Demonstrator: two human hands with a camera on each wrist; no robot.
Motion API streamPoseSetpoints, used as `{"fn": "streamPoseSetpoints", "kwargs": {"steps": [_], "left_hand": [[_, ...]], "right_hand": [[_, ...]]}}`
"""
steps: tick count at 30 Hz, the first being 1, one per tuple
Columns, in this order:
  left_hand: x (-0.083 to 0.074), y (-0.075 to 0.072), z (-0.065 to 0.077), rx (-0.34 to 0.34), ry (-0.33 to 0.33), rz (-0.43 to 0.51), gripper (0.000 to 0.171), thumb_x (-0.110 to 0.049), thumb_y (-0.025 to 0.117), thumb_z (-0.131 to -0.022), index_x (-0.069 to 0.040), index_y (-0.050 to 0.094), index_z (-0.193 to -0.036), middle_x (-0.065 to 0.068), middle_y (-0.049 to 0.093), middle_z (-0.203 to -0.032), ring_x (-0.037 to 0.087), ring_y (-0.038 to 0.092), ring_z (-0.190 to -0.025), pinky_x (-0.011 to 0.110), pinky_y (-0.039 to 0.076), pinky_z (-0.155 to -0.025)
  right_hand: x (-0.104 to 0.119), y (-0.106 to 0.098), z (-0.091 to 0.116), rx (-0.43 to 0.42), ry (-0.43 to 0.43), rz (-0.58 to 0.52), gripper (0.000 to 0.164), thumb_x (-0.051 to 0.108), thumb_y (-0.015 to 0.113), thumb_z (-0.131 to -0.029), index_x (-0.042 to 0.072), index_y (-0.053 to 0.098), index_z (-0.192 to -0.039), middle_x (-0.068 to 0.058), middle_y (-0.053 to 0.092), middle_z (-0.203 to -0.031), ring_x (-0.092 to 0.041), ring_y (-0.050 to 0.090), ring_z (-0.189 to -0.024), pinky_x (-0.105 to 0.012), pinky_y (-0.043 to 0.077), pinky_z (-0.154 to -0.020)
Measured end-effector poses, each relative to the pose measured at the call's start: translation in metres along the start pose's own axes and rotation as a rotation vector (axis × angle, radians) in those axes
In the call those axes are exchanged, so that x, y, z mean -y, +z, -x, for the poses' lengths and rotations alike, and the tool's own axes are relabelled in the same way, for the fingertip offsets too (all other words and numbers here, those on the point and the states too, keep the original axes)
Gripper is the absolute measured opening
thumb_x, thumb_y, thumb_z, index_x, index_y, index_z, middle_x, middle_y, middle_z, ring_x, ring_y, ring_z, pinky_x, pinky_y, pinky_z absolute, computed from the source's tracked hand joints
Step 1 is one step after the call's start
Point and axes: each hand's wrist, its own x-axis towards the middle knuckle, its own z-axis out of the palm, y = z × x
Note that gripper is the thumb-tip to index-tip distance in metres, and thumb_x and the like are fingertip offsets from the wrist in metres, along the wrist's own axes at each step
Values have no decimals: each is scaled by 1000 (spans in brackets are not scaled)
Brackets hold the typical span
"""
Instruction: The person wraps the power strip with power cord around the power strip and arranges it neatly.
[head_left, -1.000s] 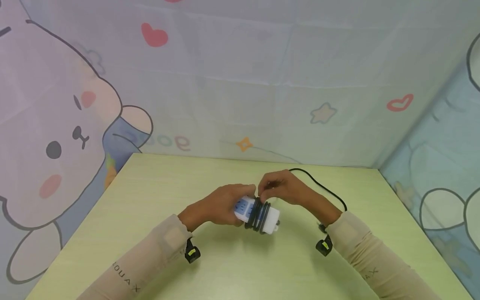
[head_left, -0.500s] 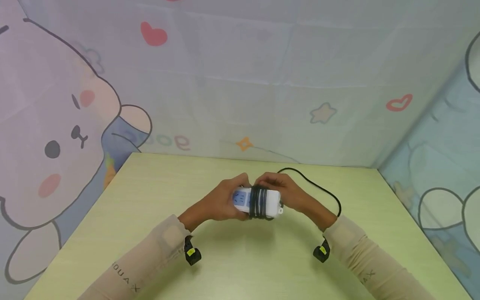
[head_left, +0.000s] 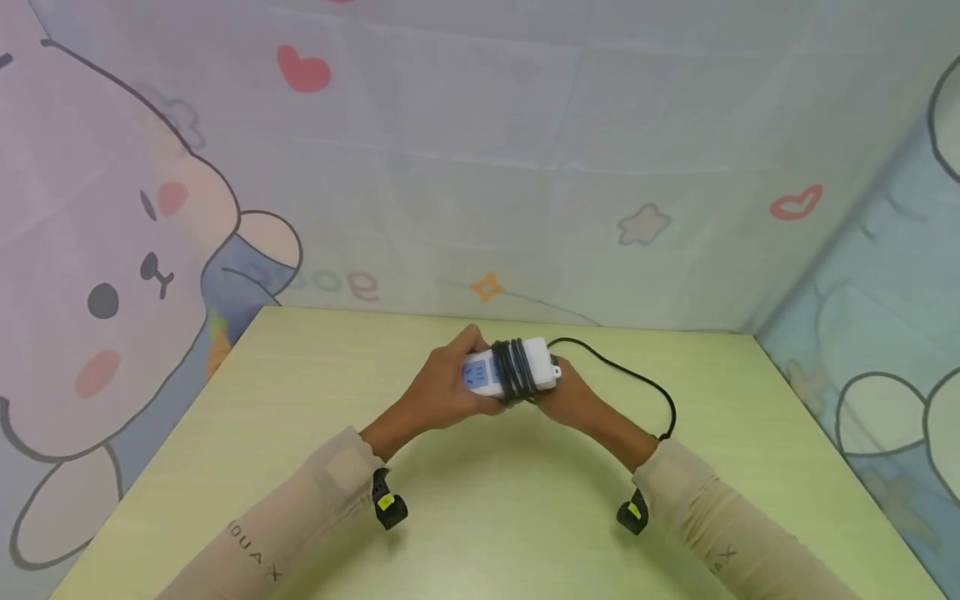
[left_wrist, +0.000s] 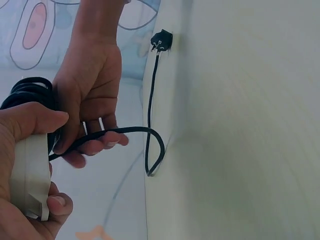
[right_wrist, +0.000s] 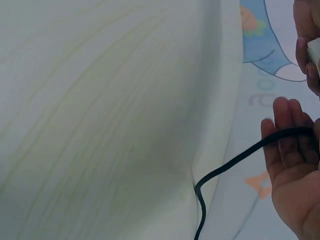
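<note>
My left hand [head_left: 442, 387] grips a white power strip [head_left: 542, 360] with blue sockets at its left end, held up over the table. Several turns of black cord [head_left: 513, 371] are wrapped round the strip's middle. Behind the strip's right end is my right hand [head_left: 572, 398], its fingers mostly hidden in the head view. In the left wrist view, the right hand [left_wrist: 92, 95] holds the loose cord [left_wrist: 135, 129] between thumb and fingers, close to the coils. From there the cord runs to a black plug [left_wrist: 162, 41] on the table.
A pale yellow table [head_left: 450, 517] extends under both hands. Behind it hangs a printed cloth backdrop [head_left: 480, 167] that meets the table's back edge. The loose cord arcs over the table toward the right sleeve [head_left: 682, 475].
Both hands have lifted the power strip away from the person and tilted it. The right hand has gone from above the strip to behind and under its right end, drawing the cord round.
</note>
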Motion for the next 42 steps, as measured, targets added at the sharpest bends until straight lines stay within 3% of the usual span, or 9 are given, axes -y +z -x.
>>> {"fn": "streamPoseSetpoints", "kwargs": {"steps": [3,5,11,17,21,26,32,37,42], "left_hand": [[-1,0,0,-17,-22,-7,56,-13,96,-79,-13,54,-116,14,76,-110,22,69,-88,35,58,-75],[-2,0,0,-24,-35,-10,55,-13,94,-80,-14,54,-117,13,76,-108,23,68,-87,35,58,-74],[0,-1,0,-72,-77,-36,56,-15,96,-80,-14,53,-116,13,77,-105,23,69,-83,35,57,-72],[2,-4,-1,-155,-155,-23,61,-20,100,-79,-13,51,-116,14,76,-110,26,73,-91,37,59,-77],[4,-6,-1,-190,-192,-18,61,-19,100,-80,-12,50,-116,15,77,-115,30,75,-94,39,61,-78],[6,-8,0,-205,-232,-30,59,-19,97,-83,-13,50,-118,16,77,-116,30,76,-93,39,61,-75],[9,-10,0,-228,-246,-40,60,-21,96,-84,-13,48,-119,16,77,-113,30,75,-91,37,59,-72],[10,-11,0,-247,-239,-63,61,-23,96,-85,-12,47,-120,17,76,-111,30,75,-90,37,59,-71],[12,-11,-1,-270,-219,-130,61,-24,95,-85,-12,47,-121,18,77,-109,31,75,-89,39,60,-70]], "right_hand": [[3,2,3,6,18,-49,50,7,74,-105,0,65,-154,-22,81,-113,-23,78,-93,-49,64,-86],[4,3,3,10,24,-79,48,7,70,-108,2,65,-155,-19,82,-108,-21,79,-88,-51,65,-85],[0,6,0,86,60,-102,27,12,60,-115,-4,72,-132,-19,82,-106,-19,78,-94,-55,66,-97],[-4,4,2,218,-2,92,37,19,53,-119,-1,68,-146,-14,84,-119,-26,81,-113,-53,63,-106],[-4,1,3,245,-105,171,37,14,56,-117,-1,64,-149,-17,84,-119,-28,81,-111,-46,64,-101],[-1,-1,4,240,-206,224,27,12,56,-118,-2,71,-134,-19,81,-107,-29,79,-93,-33,63,-86],[5,-4,6,185,-271,226,21,17,59,-118,4,75,-118,-15,82,-99,-34,80,-89,-32,64,-81],[7,-5,7,152,-290,213,17,16,60,-117,7,75,-118,-2,78,-91,-15,77,-82,-31,62,-79],[12,-8,8,121,-290,222,17,14,65,-115,7,77,-124,0,78,-99,-5,69,-80,-29,62,-76]]}}
